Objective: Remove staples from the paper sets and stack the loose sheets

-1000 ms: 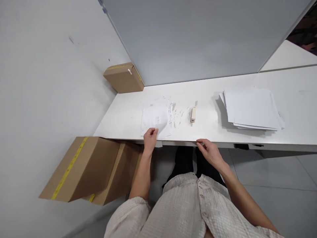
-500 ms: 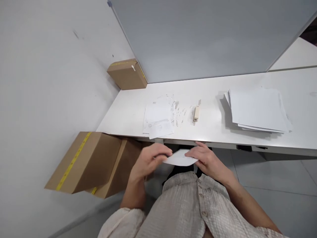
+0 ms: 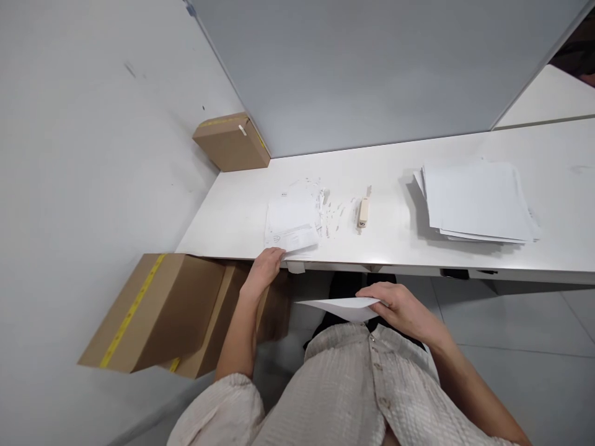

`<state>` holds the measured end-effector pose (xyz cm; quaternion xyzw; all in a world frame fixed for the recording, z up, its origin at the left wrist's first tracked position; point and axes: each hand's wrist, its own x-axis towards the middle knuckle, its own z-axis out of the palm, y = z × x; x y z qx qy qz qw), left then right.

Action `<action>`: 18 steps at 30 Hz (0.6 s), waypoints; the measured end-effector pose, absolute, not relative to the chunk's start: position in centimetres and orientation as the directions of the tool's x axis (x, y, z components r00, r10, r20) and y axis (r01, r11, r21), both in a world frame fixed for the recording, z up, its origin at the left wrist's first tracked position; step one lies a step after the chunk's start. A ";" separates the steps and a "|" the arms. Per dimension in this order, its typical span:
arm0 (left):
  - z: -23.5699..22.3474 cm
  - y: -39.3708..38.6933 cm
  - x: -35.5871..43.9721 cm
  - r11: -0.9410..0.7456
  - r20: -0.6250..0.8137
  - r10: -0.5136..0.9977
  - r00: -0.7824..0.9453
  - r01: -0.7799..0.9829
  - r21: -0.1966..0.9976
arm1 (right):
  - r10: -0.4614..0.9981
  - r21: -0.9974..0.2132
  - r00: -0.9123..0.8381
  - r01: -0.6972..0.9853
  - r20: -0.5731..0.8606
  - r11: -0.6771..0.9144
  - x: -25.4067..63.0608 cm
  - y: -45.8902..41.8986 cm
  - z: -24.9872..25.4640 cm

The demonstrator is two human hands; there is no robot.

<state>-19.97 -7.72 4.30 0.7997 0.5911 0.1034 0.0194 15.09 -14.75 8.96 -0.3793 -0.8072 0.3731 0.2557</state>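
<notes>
The left hand (image 3: 264, 271) is held at the near edge of the bench (image 3: 235, 214), and the near left corner of a small printed paper (image 3: 300, 238) is touched by its fingertips; whether the corner is pinched cannot be told. By the right hand (image 3: 393, 305), a white sheet (image 3: 344, 305) is gripped at its right end, between the thumb and the fingers. The sheet is held up in front of the shirt (image 3: 334, 384), and it is bent a little. Far to the left, a big brown box (image 3: 130, 310) with yellow tape is seen beside the bench, and part of a second brown box (image 3: 216, 322) is hidden by it. A smaller brown box (image 3: 232, 145) is set in the back corner of the bench, by the wall (image 3: 93, 155). Next, a flat pile of papers (image 3: 288, 214) is seen, with the small printed paper laid on its near part. To the right of the pile, the bench is marked with grey smudges (image 3: 332, 217). Then a little cream block (image 3: 363, 212) is found, well apart from both hands. Farther right, a thick stack of white paper (image 3: 474, 198) is spread a bit unevenly.
</notes>
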 end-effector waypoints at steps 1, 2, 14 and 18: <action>4.5 -7.5 -19.9 -0.280 0.169 0.953 0.250 0.942 0.187 | 0.802 -0.794 -0.582 0.423 0.131 0.437 15.0 -14.7 8.9; 4.8 -7.3 -19.8 -0.250 0.198 0.958 0.206 0.940 0.232 | 0.801 -0.793 -0.583 0.423 0.132 0.439 14.9 -14.7 8.9; 11.5 -7.8 -16.5 -0.138 0.227 0.970 -0.092 0.563 0.815 | 0.837 -0.820 -0.455 0.323 0.304 0.473 15.2 -13.0 8.3; 13.2 -9.1 -15.2 -0.145 0.143 0.989 0.028 0.333 0.932 | 0.835 -0.830 -0.402 0.254 0.376 0.496 14.6 -11.9 10.0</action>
